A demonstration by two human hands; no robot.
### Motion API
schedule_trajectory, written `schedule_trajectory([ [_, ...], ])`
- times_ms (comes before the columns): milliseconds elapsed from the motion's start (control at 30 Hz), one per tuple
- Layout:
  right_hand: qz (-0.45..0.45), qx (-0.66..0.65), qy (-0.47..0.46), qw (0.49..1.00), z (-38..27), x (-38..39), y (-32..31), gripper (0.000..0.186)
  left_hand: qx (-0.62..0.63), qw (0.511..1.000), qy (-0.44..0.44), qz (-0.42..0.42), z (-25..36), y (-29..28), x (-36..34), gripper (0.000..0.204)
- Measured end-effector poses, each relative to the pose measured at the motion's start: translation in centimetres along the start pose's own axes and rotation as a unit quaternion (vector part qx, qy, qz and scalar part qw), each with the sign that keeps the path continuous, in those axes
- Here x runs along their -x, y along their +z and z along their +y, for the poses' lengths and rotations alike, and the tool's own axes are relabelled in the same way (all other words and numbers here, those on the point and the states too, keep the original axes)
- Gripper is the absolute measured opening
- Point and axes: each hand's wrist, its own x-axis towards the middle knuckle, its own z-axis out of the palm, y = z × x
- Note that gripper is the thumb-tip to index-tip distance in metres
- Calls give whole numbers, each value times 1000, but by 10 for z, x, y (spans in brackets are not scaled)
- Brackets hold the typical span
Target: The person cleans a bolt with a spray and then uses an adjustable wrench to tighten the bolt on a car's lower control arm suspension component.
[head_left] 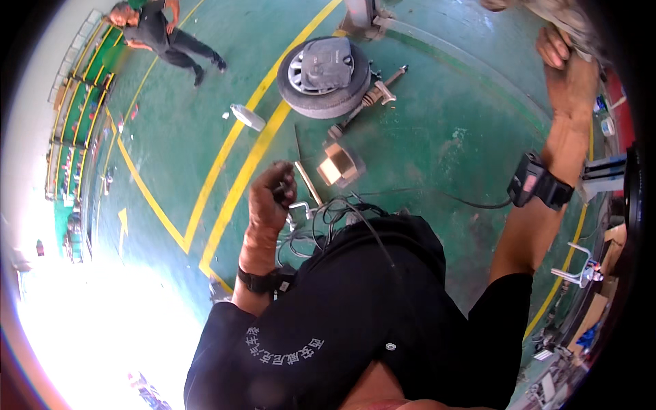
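Note:
My left hand (271, 196) is raised in front of my body with its fingers curled in. A dark spot shows between them, and whether it is a small object I cannot make out. My right arm reaches out to the far right, where my right hand (567, 78) has its fingers bent against a grey-brown, worn-looking part (577, 26). The picture's edge cuts that part off, so its kind is unclear. Below the left hand lie a metal bar (309, 183), a tangle of black cables (329, 222) and an open cardboard box (338, 166).
A wheel (321, 102) lies flat on the green floor with a dark grey cover (328, 63) on it. Beside it rests a drive shaft (369, 99). A white bottle (247, 117) lies farther left. Another person (160, 34) stands at the far left near shelves (80, 113).

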Motion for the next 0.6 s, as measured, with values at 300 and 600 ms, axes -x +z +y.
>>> schedule_trajectory([
  [300, 50, 73, 22, 996, -20, 5, 7, 23, 121, 988, 41, 83, 10, -71, 2, 16],
  [600, 273, 119, -67, 952, -12, 2, 22, 20, 160, 984, 39, 73, 0, -90, -4, 15],
])
